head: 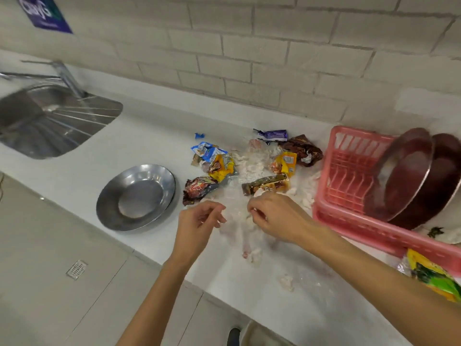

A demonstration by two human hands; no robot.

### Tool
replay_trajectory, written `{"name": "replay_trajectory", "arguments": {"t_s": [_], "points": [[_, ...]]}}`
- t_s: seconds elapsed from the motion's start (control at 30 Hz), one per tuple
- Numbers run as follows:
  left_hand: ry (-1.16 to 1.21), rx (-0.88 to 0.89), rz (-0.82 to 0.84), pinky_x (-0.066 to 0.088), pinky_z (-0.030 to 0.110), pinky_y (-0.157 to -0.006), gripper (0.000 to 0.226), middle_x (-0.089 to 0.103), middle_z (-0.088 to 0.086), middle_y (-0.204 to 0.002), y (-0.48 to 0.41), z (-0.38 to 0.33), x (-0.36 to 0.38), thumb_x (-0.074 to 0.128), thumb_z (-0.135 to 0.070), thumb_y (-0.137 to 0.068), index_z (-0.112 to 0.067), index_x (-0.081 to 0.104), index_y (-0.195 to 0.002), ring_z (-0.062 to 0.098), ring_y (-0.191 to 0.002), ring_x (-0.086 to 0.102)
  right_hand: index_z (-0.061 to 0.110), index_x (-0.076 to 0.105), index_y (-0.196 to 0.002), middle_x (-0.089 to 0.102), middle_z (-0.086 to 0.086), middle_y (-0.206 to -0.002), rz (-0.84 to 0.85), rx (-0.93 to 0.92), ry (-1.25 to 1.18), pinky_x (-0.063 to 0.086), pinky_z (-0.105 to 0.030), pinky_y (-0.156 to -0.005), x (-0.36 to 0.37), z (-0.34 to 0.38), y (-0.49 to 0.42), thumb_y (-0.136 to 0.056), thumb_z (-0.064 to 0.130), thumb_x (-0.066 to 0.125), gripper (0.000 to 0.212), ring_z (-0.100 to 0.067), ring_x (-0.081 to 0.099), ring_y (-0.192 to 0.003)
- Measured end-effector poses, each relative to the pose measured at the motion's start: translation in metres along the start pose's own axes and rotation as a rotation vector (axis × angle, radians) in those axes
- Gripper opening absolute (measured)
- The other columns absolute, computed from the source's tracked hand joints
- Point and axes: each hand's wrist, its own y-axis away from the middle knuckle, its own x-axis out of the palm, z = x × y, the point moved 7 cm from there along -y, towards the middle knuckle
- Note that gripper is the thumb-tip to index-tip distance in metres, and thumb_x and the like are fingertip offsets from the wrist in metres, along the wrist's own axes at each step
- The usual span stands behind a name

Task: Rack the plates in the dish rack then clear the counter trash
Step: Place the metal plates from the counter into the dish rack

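A pink dish rack [349, 171] stands on the white counter [154, 146] at the right, with two plates [409, 176] leaning upright in it. A stack of steel plates [136, 197] lies flat on the counter to the left of the trash. Snack wrappers [219, 166] and torn white tissue scraps [252, 161] are scattered across the middle. My right hand [274, 216] pinches a white tissue scrap at the near edge of the pile. My left hand [199, 223] hovers beside it with fingers loosely curled, holding nothing that I can see.
A steel sink [50, 121] with a tap is set in the counter at the far left. A yellow-green packet [434, 275] lies near the rack's front corner. More tissue scraps [287, 282] lie near the counter's front edge. The brick wall runs behind.
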Motion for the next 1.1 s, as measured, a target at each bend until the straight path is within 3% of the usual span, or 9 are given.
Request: {"name": "replay_trajectory", "arguments": {"t_s": [0.1,0.2,0.3,0.37,0.57,0.7,0.87,1.0,1.1], "points": [[-0.044,-0.107,-0.100,0.051,0.017,-0.062,0.015,0.072,0.000,-0.072,0.015,0.034,-0.043,0.059,-0.017,-0.096,-0.014,0.074,-0.093,0.015,-0.064,0.067,0.018,0.065,-0.093,0.066,0.003,-0.080,0.038,-0.015,-0.071,0.047,-0.036,-0.066,0.022,0.022,-0.017,-0.093,0.021,0.047,0.018,-0.018,0.057,-0.074],[-0.029,-0.299,-0.233,0.053,0.026,-0.063,0.020,0.073,0.003,-0.073,0.035,0.082,-0.082,0.055,-0.020,-0.098,-0.014,0.073,-0.090,0.020,-0.064,0.068,0.023,0.067,-0.092,0.058,0.012,-0.059,0.056,0.022,-0.214,0.044,-0.031,-0.057,0.040,0.037,-0.030,-0.093,0.023,0.050,0.018,-0.007,0.052,-0.057],[0.137,-0.540,-0.371,0.052,0.036,-0.062,0.031,0.074,0.012,-0.078,0.056,0.133,-0.116,0.050,-0.028,-0.101,-0.006,0.071,-0.093,0.028,-0.066,0.068,0.024,0.066,-0.091,0.060,0.004,-0.056,0.083,0.049,-0.339,0.046,-0.035,-0.055,0.056,0.051,-0.037,-0.093,0.023,0.051,0.016,-0.011,0.053,-0.054],[0.231,-0.662,-0.425,0.051,0.033,-0.059,0.040,0.074,0.016,-0.082,0.061,0.159,-0.137,0.047,-0.036,-0.101,-0.002,0.068,-0.098,0.032,-0.067,0.069,0.024,0.067,-0.091,0.059,0.002,-0.056,0.108,0.060,-0.377,0.045,-0.035,-0.055,0.066,0.058,-0.040,-0.094,0.022,0.052,0.015,-0.013,0.053,-0.053],[0.264,-0.765,-0.531,0.054,0.032,-0.058,0.060,0.074,0.019,-0.078,0.043,0.191,-0.180,0.057,-0.056,-0.090,0.003,0.070,-0.088,0.032,-0.069,0.071,0.025,0.066,-0.088,0.059,0.000,-0.056,0.139,0.093,-0.387,0.043,-0.027,-0.048,0.078,0.060,-0.049,-0.094,0.023,0.051,0.016,-0.014,0.054,-0.055],[0.274,-0.795,-0.542,0.055,0.032,-0.060,0.050,0.069,0.020,-0.069,0.031,0.197,-0.183,0.066,-0.045,-0.087,0.005,0.071,-0.084,0.026,-0.055,0.068,0.028,0.065,-0.085,0.057,0.002,-0.054,0.118,0.119,-0.379,0.045,-0.039,-0.055,0.077,0.055,-0.054,-0.093,0.025,0.053,0.015,-0.011,0.051,-0.053],[0.251,-0.820,-0.477,0.052,0.025,-0.048,0.033,0.064,0.012,-0.058,0.029,0.198,-0.184,0.060,-0.029,-0.095,0.001,0.071,-0.084,0.022,-0.049,0.067,0.027,0.066,-0.086,0.058,0.002,-0.055,0.118,0.159,-0.380,0.046,-0.037,-0.056,0.079,0.050,-0.054,-0.093,0.024,0.053,0.016,-0.009,0.049,-0.054],[0.203,-0.848,-0.261,0.053,0.034,-0.063,0.051,0.056,0.012,-0.053,0.028,0.196,-0.179,0.046,-0.032,-0.101,0.001,0.077,-0.078,0.027,-0.053,0.066,0.027,0.067,-0.086,0.061,0.000,-0.057,0.122,0.177,-0.391,0.047,-0.039,-0.056,0.079,0.043,-0.053,-0.093,0.024,0.054,0.015,-0.011,0.052,-0.053],[0.186,-0.827,-0.241,0.055,0.041,-0.074,0.053,0.052,0.011,-0.048,0.029,0.189,-0.178,0.045,-0.030,-0.102,0.001,0.077,-0.074,0.024,-0.045,0.061,0.026,0.068,-0.087,0.063,0.001,-0.059,0.118,0.182,-0.398,0.050,-0.040,-0.057,0.078,0.041,-0.055,-0.092,0.023,0.053,0.015,-0.012,0.057,-0.055]]}}
